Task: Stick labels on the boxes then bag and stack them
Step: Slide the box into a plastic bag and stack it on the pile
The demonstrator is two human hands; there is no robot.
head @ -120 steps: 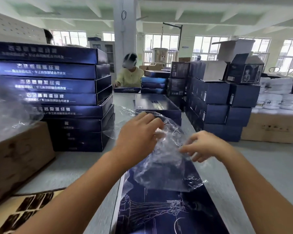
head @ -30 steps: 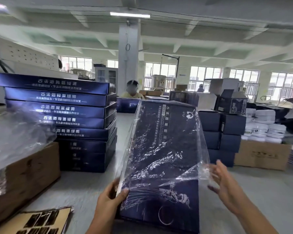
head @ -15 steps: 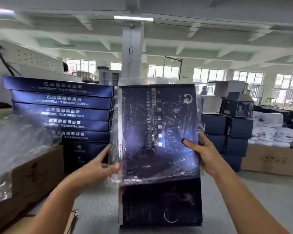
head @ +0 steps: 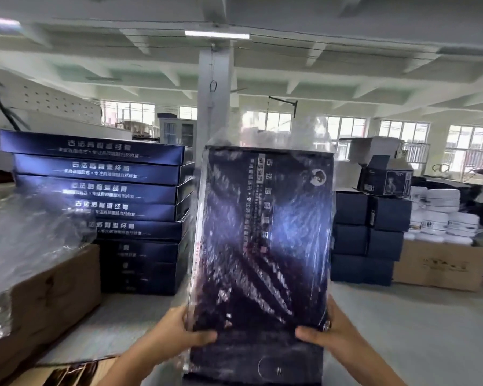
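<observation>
A flat dark blue box (head: 262,232) stands upright in front of me, mostly inside a clear plastic bag (head: 273,132) whose loose end sticks up above the box top. My left hand (head: 179,332) grips the box's lower left edge, thumb across the front. My right hand (head: 326,332) grips the lower right edge the same way. The bottom strip of the box shows below the bag's open edge. A sheet of labels (head: 67,371) lies at the lower left.
A tall stack of the same blue boxes (head: 101,207) stands to the left on the grey table (head: 416,330). A cardboard carton (head: 48,296) with loose plastic bags (head: 25,238) is nearer left. Smaller dark boxes (head: 368,235) and white tubs (head: 441,215) are stacked right.
The bag has been pulled further down over the upright box. Both hands have slid from the box's middle sides down to its lower corners.
</observation>
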